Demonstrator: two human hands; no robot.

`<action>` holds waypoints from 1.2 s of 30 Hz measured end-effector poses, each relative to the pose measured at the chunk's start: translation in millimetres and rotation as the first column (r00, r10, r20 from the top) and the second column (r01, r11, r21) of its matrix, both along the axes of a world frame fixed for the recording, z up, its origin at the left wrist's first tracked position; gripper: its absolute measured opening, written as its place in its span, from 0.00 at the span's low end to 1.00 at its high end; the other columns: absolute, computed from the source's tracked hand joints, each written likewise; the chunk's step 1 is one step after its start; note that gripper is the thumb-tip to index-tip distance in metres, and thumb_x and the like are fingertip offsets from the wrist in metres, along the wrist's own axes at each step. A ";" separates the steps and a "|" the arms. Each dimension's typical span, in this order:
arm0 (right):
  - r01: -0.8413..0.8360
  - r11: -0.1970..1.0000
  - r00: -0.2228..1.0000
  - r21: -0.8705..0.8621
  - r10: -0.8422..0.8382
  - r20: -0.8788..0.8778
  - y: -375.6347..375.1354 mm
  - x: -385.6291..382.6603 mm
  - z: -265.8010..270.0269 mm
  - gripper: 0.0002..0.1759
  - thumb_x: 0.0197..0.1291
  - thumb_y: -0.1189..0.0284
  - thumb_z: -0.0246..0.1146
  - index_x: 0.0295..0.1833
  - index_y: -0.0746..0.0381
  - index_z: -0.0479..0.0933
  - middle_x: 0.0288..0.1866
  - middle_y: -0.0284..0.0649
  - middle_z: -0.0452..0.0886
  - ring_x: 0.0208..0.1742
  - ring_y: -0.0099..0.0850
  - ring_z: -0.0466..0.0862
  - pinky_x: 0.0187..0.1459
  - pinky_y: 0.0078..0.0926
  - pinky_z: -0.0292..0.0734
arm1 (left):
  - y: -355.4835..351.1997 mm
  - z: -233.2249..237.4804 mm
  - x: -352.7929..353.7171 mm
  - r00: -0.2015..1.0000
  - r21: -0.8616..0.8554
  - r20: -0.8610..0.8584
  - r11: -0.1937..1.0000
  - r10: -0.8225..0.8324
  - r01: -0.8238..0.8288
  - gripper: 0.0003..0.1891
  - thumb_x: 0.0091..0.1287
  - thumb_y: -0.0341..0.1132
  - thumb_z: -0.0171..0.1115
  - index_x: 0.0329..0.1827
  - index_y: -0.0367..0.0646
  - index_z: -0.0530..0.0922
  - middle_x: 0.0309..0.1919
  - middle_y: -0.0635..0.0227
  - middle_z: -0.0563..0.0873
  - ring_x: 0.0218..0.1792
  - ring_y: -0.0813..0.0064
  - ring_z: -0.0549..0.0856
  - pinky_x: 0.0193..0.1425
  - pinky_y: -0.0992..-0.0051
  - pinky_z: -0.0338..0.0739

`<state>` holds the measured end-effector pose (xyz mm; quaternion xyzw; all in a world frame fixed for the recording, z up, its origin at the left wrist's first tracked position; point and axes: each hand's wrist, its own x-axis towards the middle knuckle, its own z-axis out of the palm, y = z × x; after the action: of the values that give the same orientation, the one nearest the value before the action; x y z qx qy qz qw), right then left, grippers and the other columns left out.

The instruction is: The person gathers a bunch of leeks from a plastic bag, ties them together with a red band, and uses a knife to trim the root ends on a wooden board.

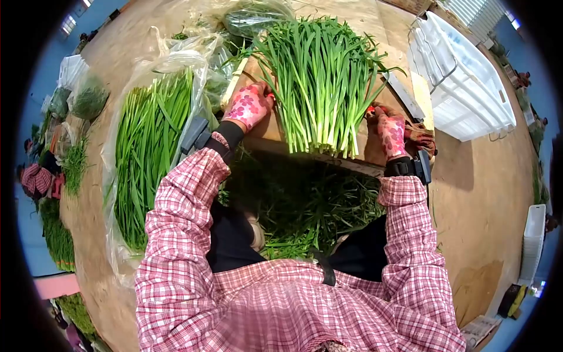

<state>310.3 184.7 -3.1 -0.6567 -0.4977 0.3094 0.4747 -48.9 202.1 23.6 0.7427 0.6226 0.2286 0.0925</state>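
A thick bunch of garlic chives [322,88] lies on a wooden board [267,132], its pale cut ends towards me. At its left side is my left hand [250,105], in a pink flowered glove, fingers curled with a bit of red showing at the tips. My right hand [390,130], gloved alike, is closed at the bunch's right side, also with red at its fingertips. I cannot tell what this red thing is; the bunch hides the space between the hands. A broad knife blade [404,97] lies on the board just beyond my right hand.
More chives [152,158] lie in a clear plastic bag [111,152] on the floor at my left. White plastic crates [469,88] stand at the right. Loose green trimmings [305,205] cover the ground between my legs. Another person [38,176] is at far left.
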 end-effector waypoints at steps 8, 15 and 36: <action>-0.159 0.987 0.654 0.037 0.133 -0.745 4.2 -5.5 -10.5 0.13 0.71 0.73 0.58 0.55 0.67 0.78 0.31 0.40 0.82 0.24 0.26 0.77 0.23 0.23 0.74 | -5.4 15.3 -3.6 0.179 -0.558 0.827 0.745 0.532 0.364 0.07 0.66 0.36 0.60 0.45 0.52 0.73 0.25 0.71 0.75 0.24 0.78 0.77 0.22 0.75 0.70; 0.021 1.000 0.757 -0.020 -0.029 -0.653 -14.1 -33.1 26.5 0.13 0.70 0.71 0.59 0.55 0.65 0.78 0.31 0.38 0.80 0.24 0.27 0.77 0.23 0.24 0.73 | -17.2 45.5 20.0 0.112 -0.593 0.801 0.754 0.588 0.282 0.08 0.65 0.38 0.67 0.38 0.48 0.77 0.25 0.73 0.80 0.21 0.77 0.78 0.22 0.76 0.73; -0.202 0.895 0.974 0.398 0.225 -0.012 11.6 -96.0 71.1 0.10 0.66 0.67 0.64 0.44 0.63 0.84 0.38 0.40 0.87 0.39 0.26 0.84 0.42 0.25 0.77 | -23.7 52.9 95.5 0.428 -0.069 0.900 0.942 -0.083 0.328 0.09 0.64 0.32 0.69 0.41 0.36 0.83 0.32 0.72 0.87 0.31 0.85 0.82 0.36 0.83 0.76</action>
<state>214.4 196.4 68.0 -0.4798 -0.6048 0.2717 0.5746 46.6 178.4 76.5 0.5679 0.4084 0.4935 0.5168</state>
